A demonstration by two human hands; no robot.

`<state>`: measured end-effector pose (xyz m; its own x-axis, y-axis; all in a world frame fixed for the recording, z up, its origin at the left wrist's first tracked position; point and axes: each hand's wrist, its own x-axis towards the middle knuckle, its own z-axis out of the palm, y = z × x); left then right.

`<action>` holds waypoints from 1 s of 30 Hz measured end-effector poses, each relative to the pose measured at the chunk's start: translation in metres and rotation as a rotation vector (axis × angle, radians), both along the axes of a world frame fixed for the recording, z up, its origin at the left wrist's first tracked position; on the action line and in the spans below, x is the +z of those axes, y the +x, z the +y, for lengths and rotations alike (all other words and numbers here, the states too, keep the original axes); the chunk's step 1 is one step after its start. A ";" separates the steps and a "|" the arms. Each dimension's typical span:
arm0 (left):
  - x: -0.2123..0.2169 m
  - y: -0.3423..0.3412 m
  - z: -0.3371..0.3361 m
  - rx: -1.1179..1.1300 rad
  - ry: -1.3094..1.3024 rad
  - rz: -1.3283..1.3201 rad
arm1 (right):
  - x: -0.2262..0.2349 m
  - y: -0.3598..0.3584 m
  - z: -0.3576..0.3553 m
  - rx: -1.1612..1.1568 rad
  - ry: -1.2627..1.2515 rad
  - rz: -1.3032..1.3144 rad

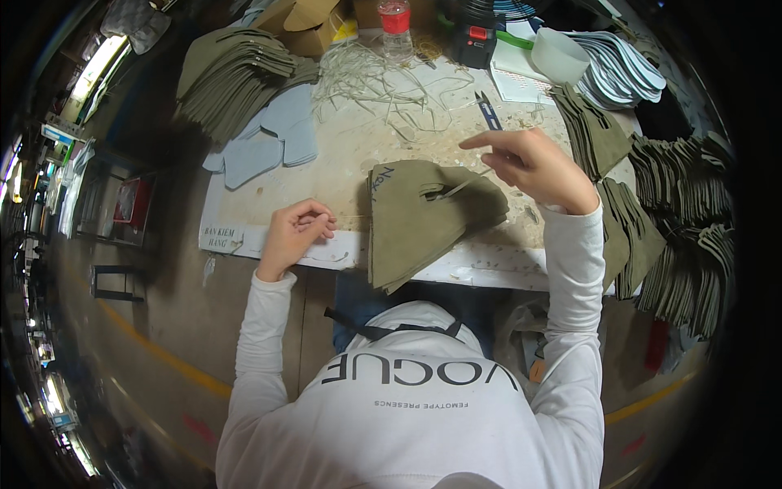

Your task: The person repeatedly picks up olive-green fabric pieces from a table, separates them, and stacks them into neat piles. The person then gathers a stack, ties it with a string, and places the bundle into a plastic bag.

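Fingers of right hand (533, 167) pinched on thin strip running into olive stack (423, 216) at desk (350, 155) front edge; left hand (295, 232) curled, empty, just left of stack.

A factory workshop: the worn worktable (342, 155) carries tall stacks of olive cut pieces (232, 77) at its far left corner, more stacks (684, 228) beside its right edge, and trimmed scraps (383, 81) near its far edge.
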<state>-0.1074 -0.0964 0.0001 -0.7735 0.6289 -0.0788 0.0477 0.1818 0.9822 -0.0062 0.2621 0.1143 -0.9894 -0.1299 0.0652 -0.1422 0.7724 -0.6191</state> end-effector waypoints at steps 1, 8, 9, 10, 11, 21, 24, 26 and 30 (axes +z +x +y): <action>0.003 0.001 -0.005 0.017 -0.040 -0.014 | 0.000 0.001 -0.003 -0.006 0.063 -0.018; 0.029 0.003 0.016 -0.393 0.800 -0.332 | -0.018 -0.017 -0.041 0.210 -0.127 0.213; 0.037 0.003 0.024 -0.380 0.618 -0.210 | -0.018 -0.021 -0.050 0.205 -0.196 0.263; 0.045 0.005 0.032 -0.384 0.445 -0.071 | -0.017 -0.024 -0.059 0.199 -0.217 0.284; 0.052 0.007 0.040 -0.377 0.285 0.063 | -0.014 -0.026 -0.069 0.202 -0.257 0.311; 0.063 -0.005 0.075 -0.141 0.128 0.266 | 0.016 -0.026 -0.076 0.091 -0.449 0.175; 0.052 0.007 0.091 -0.280 0.168 0.514 | 0.018 -0.028 -0.082 0.241 -0.439 0.206; 0.047 0.011 0.094 -0.349 0.291 0.008 | 0.024 -0.029 -0.079 0.123 -0.666 0.371; 0.055 -0.015 0.068 -0.263 0.501 -0.100 | 0.038 -0.018 -0.014 -0.166 -0.871 0.639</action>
